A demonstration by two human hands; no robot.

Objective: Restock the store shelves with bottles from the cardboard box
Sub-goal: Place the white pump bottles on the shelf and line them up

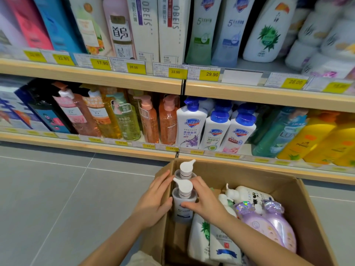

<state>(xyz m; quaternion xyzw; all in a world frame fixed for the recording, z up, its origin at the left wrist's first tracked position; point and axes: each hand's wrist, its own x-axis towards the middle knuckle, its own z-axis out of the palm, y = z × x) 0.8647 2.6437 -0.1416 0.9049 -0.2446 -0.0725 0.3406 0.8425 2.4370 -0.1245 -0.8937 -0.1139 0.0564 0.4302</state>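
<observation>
In the cardboard box, a white pump bottle stands upright.

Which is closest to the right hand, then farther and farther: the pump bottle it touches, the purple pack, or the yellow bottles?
From the right hand:
1. Pump bottle, touching its fingers, box's left end.
2. Purple pack, in the box, to the right.
3. Yellow bottles, lower shelf, far right.

Bare forearms, no sleeves, no rings
</observation>
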